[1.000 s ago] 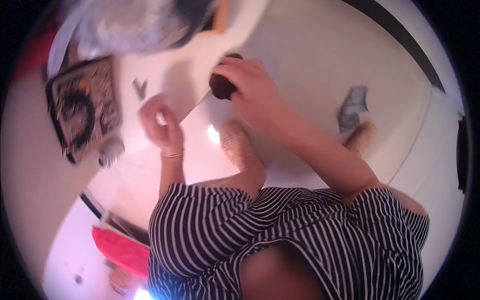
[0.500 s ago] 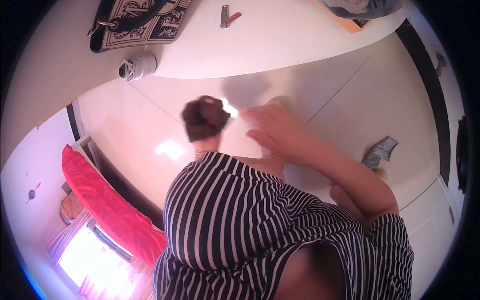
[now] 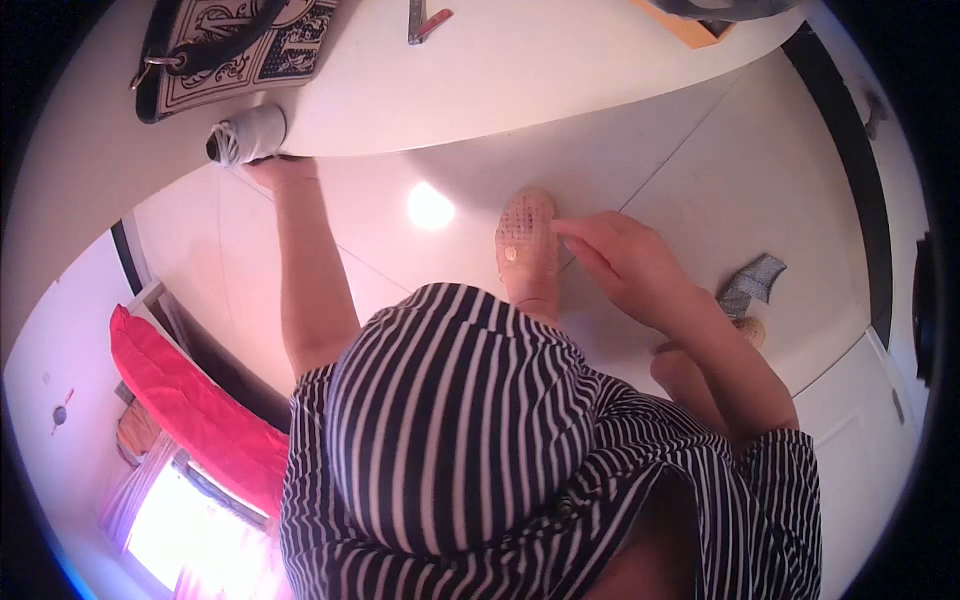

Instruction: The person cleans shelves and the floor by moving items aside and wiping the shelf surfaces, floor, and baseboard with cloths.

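Left hand (image 3: pixel 280 174): at the rim of the curved white tabletop (image 3: pixel 420 100), fingers mostly hidden, their state impossible to tell; a dark sliver of material (image 3: pixel 292 157) showed along its upper edge.
White cylindrical object with pale cords and a dark end (image 3: pixel 250 134): lay on the tabletop near the rim, just beside that hand.
Right hand (image 3: pixel 625 262): above the floor, fingers close together, thumb beneath; whether the tips pinched anything could not be told.
Tan perforated slipper (image 3: pixel 526 222): worn, near the right fingertips in view.
Cream-and-black patterned bag (image 3: pixel 240 72): on the tabletop.
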{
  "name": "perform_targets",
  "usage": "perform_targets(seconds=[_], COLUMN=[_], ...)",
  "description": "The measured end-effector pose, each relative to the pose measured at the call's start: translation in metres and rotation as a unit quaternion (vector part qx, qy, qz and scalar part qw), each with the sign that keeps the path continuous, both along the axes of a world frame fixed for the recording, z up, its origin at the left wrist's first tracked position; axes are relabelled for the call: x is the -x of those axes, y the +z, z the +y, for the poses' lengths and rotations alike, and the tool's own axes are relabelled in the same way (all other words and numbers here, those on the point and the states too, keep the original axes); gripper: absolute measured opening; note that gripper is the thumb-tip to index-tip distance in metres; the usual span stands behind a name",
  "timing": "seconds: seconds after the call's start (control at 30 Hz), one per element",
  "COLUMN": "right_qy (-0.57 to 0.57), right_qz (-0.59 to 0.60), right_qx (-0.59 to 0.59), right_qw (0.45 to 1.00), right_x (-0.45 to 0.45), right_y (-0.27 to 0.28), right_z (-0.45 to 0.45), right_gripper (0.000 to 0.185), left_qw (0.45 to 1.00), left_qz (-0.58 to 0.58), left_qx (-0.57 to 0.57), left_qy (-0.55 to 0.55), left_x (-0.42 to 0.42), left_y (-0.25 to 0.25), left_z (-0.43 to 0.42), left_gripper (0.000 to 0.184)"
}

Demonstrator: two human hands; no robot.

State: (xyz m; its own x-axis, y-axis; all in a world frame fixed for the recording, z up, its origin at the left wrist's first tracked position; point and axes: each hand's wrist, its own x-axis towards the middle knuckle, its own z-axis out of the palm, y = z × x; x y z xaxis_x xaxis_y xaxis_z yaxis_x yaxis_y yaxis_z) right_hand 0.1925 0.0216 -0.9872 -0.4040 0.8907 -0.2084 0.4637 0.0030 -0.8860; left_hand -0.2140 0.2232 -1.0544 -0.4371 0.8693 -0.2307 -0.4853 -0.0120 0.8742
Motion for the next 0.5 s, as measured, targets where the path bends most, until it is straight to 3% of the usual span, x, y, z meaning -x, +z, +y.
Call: perform_targets(seconds=[0.1,0.2,0.4,0.47,0.5], right_qy=[-0.008,0.009,0.018,0.023,0.048], right_qz=[0.019,0.018,-0.004,0.010,0.011], right_qx=[0.008,0.002,-0.011,0.006,-0.039], right_qw=[1.000,1.000,1.000,1.000,0.998], right_x=[0.005,0.007,0.002,0.018,0.037], right_y=[-0.013,-0.022,-0.001,0.005,0.008], right_z=[0.000,0.001,0.026,0.035,0.042], right_gripper=[0.024,0.024,0.025,0.026,0.028], left_qw=[0.998,0.980,0.995,0.991,0.986], left_qz=[-0.004,-0.156,-0.060,-0.080,-0.102], left_qx=[0.056,0.098,0.075,0.104,0.130], left_qy=[-0.032,-0.075,-0.005,0.002,-0.005], left_x=[-0.060,-0.099,-0.040,-0.026,-0.022], left_y=[0.002,-0.016,-0.017,-0.014,-0.011], left_z=[-0.046,-0.075,-0.028,-0.017,-0.013], left_gripper=[0.063,0.064,0.061,0.060,0.059])
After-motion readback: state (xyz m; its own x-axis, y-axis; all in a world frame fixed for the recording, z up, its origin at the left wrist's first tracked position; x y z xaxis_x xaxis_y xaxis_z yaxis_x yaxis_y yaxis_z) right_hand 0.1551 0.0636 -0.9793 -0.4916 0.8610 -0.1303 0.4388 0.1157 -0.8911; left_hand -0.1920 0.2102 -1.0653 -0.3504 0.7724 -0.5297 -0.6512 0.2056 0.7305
